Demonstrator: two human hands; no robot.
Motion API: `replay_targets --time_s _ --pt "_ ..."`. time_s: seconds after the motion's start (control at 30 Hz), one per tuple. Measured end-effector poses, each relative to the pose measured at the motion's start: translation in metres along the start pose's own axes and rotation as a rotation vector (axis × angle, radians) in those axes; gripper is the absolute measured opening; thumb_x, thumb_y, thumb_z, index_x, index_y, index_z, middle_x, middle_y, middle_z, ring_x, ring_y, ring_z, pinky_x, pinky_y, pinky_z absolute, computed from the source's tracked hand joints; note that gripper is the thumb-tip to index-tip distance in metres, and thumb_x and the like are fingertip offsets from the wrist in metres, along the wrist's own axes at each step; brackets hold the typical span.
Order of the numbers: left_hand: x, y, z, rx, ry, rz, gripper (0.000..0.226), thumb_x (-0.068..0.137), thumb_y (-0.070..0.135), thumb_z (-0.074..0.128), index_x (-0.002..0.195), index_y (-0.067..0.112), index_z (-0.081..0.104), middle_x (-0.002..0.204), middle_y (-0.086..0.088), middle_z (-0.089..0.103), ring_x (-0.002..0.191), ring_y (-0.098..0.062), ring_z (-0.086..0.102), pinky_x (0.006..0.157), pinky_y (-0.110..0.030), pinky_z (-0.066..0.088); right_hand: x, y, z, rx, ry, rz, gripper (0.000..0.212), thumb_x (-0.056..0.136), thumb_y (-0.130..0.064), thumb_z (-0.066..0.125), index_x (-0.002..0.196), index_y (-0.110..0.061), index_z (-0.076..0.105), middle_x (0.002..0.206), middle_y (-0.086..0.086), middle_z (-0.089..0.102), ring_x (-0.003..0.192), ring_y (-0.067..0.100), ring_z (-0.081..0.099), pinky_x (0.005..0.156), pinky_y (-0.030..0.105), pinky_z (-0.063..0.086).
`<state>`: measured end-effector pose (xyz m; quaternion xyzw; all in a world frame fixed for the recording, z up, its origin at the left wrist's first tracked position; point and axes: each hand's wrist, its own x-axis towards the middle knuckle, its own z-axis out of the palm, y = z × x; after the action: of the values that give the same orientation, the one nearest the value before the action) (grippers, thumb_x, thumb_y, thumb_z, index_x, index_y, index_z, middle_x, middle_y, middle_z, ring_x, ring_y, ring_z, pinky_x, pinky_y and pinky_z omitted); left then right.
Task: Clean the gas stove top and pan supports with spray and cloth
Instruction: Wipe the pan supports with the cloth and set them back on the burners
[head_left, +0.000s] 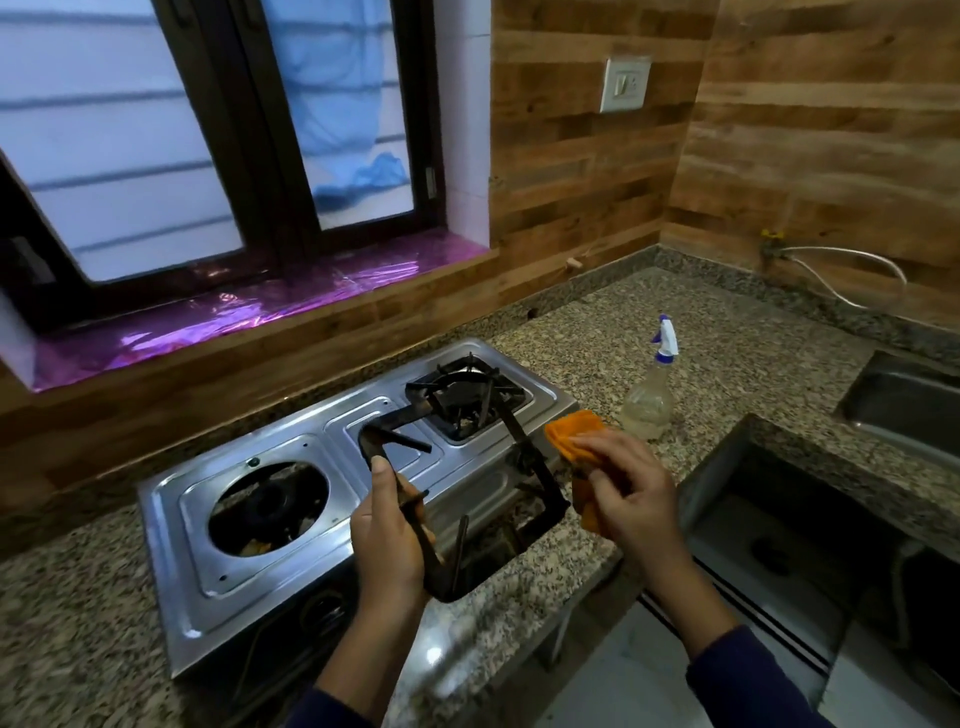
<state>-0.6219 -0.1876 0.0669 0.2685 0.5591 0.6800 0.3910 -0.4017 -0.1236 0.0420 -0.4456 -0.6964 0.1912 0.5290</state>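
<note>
A steel two-burner gas stove (291, 566) sits on the granite counter. Its left burner opening (267, 506) is bare. A black pan support (467, 400) rests on the right burner. My left hand (387, 540) grips the left side of a second square black pan support (540, 483), lifted and tilted above the stove's front right. My right hand (626, 491) holds an orange cloth (571, 434) against that support's right side. A clear spray bottle (649, 400) with a white and blue trigger stands upright on the counter, right of the stove.
The granite counter (727, 353) runs along a wood-panelled wall, which carries a white switch plate (625, 84). A steel sink (914, 410) lies at the right, with a white hose (852, 270) behind it. A dark-framed window (260, 156) with a purple sill is behind the stove.
</note>
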Motion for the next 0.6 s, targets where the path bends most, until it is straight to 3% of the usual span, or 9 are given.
replay_targets --time_s 0.07,0.13,0.23,0.33,0.47,0.6 --pt "-0.003 -0.004 -0.001 -0.006 0.003 -0.012 0.051 0.098 0.051 0.040 0.064 0.013 0.046 0.052 -0.003 0.036 0.043 -0.017 0.033 0.043 -0.025 0.029 0.011 0.004 0.009 -0.005 -0.210 -0.062 0.036 0.079 0.010 0.065 0.102 -0.016 0.077 0.106 -0.004 0.067 0.105 0.007 0.060 0.091 0.015 0.045" --pt "-0.005 -0.008 -0.004 -0.006 0.030 -0.029 0.050 0.098 0.050 0.041 0.067 0.011 0.046 0.052 -0.003 0.036 0.044 -0.017 0.034 0.041 -0.025 0.029 0.012 0.018 0.021 0.011 -0.287 0.004 0.035 0.080 0.007 0.064 0.097 -0.021 0.076 0.102 -0.008 0.067 0.100 0.002 0.061 0.088 0.013 0.046" --pt "-0.005 -0.016 -0.014 -0.011 0.096 -0.073 0.050 0.098 0.051 0.041 0.069 0.010 0.047 0.054 -0.004 0.039 0.044 -0.016 0.037 0.043 -0.024 0.033 -0.007 0.056 0.035 -0.034 -0.258 0.296 0.035 0.083 0.003 0.065 0.096 -0.028 0.073 0.098 -0.008 0.065 0.095 0.001 0.060 0.080 0.015 0.047" --pt "-0.010 -0.025 -0.028 -0.029 0.157 -0.134 0.052 0.096 0.054 0.042 0.065 0.013 0.047 0.052 -0.006 0.041 0.043 -0.017 0.039 0.047 -0.029 0.033 -0.031 0.093 0.051 -0.145 -0.331 0.509 0.029 0.087 -0.005 0.065 0.096 -0.032 0.070 0.095 -0.003 0.064 0.090 0.017 0.063 0.071 0.026 0.051" --pt "-0.021 -0.035 -0.048 -0.066 0.250 -0.163 0.053 0.094 0.057 0.045 0.061 0.015 0.049 0.044 0.000 0.041 0.039 -0.017 0.038 0.046 -0.029 0.032 -0.041 0.115 0.072 -0.177 -0.521 0.503 0.030 0.085 0.001 0.066 0.102 -0.023 0.071 0.097 -0.006 0.062 0.087 0.007 0.059 0.070 0.012 0.043" --pt "-0.032 -0.036 -0.071 -0.077 0.343 -0.188 0.057 0.093 0.058 0.047 0.060 0.011 0.048 0.044 -0.005 0.039 0.037 -0.018 0.039 0.045 -0.028 0.033 -0.049 0.116 0.090 -0.152 -0.616 0.623 0.022 0.088 -0.011 0.067 0.107 -0.022 0.070 0.102 0.005 0.072 0.092 0.022 0.068 0.082 0.042 0.058"
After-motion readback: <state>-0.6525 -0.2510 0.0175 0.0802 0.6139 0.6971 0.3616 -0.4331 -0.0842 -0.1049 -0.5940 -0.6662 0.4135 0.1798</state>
